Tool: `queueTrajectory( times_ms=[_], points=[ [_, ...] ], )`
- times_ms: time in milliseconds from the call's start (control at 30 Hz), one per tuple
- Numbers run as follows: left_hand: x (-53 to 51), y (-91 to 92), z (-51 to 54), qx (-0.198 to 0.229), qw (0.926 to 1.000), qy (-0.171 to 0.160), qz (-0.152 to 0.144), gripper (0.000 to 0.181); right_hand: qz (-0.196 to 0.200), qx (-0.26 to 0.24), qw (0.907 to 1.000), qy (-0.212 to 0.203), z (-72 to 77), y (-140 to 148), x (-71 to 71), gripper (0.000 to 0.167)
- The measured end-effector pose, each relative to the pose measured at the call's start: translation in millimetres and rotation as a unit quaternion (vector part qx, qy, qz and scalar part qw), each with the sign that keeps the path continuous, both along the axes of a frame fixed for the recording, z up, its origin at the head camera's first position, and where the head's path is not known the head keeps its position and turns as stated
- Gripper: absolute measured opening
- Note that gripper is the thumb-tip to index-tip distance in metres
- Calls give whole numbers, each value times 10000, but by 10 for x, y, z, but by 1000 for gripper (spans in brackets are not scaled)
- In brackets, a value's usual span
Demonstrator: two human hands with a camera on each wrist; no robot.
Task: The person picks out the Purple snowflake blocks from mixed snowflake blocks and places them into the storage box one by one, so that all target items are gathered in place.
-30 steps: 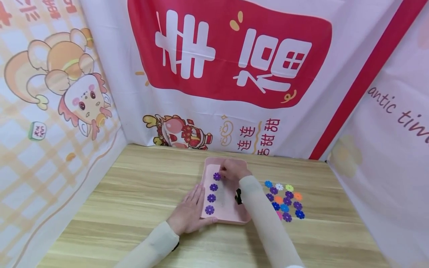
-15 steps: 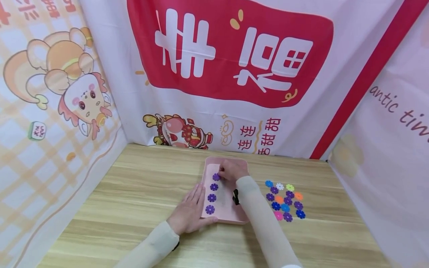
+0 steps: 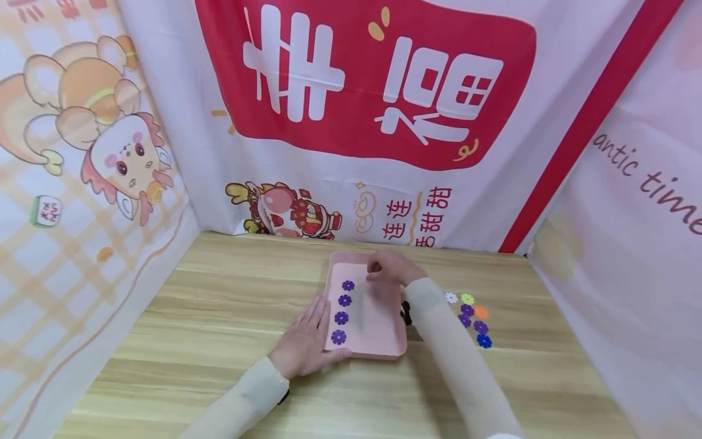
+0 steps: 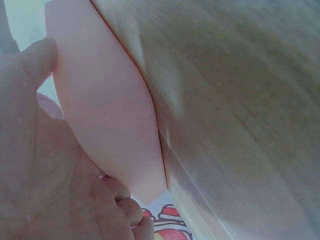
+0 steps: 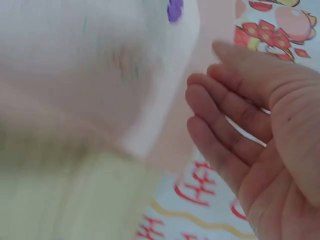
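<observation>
Several purple snowflake-shaped plastic discs (image 3: 344, 300) lie in a column along the left side of a shallow pink tray (image 3: 378, 329). My left hand (image 3: 303, 346) rests against the tray's near left corner, its fingers along the left side and its thumb at the near edge; the left wrist view shows the tray's outer wall (image 4: 105, 100) beside the palm. Over the tray's far right part is my right hand (image 3: 396, 268), apart from the discs. Its fingers are loosely bent with nothing between them in the right wrist view, where one purple disc (image 5: 175, 10) shows at the top.
Right of the tray, loose snowflake discs in white (image 3: 451, 297), yellow-green (image 3: 467, 299), orange (image 3: 481, 312), purple and blue (image 3: 484, 341) lie on the wooden table (image 3: 230, 292). My right forearm hides part of that group. Printed cloth (image 3: 362, 122) hangs behind the table.
My right hand has let go of the farthest purple disc and moved right, away from it. The left hand stays at the tray. The head view has shifted slightly.
</observation>
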State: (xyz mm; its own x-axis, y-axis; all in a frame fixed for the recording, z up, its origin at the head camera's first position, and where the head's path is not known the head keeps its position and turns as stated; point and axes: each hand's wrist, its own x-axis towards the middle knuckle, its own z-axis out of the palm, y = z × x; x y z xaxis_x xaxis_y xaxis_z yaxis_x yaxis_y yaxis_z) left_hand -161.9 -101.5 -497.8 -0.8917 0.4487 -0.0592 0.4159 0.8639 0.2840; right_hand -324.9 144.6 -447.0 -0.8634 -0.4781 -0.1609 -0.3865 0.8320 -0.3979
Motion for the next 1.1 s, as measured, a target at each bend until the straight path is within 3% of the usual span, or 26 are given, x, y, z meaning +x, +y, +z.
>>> queueTrajectory(
  times_ms=[133, 200, 300, 433, 700, 933, 1100],
  points=[
    [-21, -3, -19, -46, 10000, -57, 62, 117, 555, 123, 9972, 493, 193, 266, 59, 16],
    [-28, -11, -14, -45, 9999, -42, 92, 117, 653, 167, 9955, 664, 279, 395, 96, 15],
    [-27, -18, -4, -42, 9999, -23, 103, 117, 668, 262, 9948, 729, 379, 594, 178, 15],
    [-17, -13, -6, 8, 10000, 10, 46, 116, 560, 434, 9963, 489, 411, 865, 302, 13],
    [-12, 5, -17, -11, 10000, -27, 2, 115, 440, 848, 9954, 109, 108, 1290, 548, 13],
    [-21, 3, -37, 35, 10000, -68, -41, 114, -318, 857, 9936, -661, -176, 1409, 704, 15],
    [-25, 5, -24, 44, 10000, -46, -43, 114, -174, 814, 9951, -532, -289, 1444, 711, 16]
  ],
)
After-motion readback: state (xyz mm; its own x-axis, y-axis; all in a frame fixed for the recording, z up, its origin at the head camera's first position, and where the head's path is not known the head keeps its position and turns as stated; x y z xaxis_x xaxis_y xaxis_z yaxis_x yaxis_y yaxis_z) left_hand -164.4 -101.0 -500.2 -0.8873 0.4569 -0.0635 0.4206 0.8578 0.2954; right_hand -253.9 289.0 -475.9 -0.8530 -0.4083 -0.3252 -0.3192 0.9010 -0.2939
